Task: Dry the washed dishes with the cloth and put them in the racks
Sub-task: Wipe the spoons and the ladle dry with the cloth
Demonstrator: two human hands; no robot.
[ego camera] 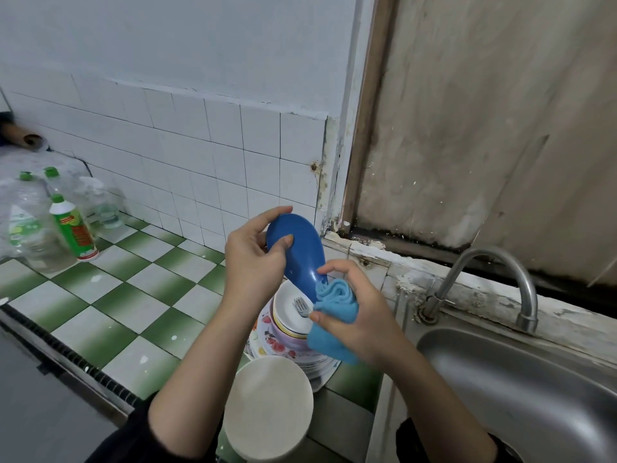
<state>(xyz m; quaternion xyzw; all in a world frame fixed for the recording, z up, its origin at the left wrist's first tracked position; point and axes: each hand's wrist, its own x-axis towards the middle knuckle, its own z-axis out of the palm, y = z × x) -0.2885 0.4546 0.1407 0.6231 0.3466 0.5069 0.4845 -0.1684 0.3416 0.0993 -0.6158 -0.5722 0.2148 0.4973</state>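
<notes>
Left grip (253,259) pinches plate (297,252); cloth (334,295) seemingly touches below.

Blues over green check
I see a dark blue plate (298,250), pale blue cloth (335,300); left of the grey sink (507,379), green-and-white chequered counter (127,295), red-flowered plates (278,344).

Two bare forearms reached up from the bottom of the view, with dark sleeves ending near the elbows. The left hand (253,259) was raised in the middle, fingers curled over the top rim of a tilted blue plate (297,252) and thumb pressed on its face. The right hand (354,315) sat just below and beside it, fingers curled round a bunched blue cloth (334,295) held against the plate's lower edge.
</notes>
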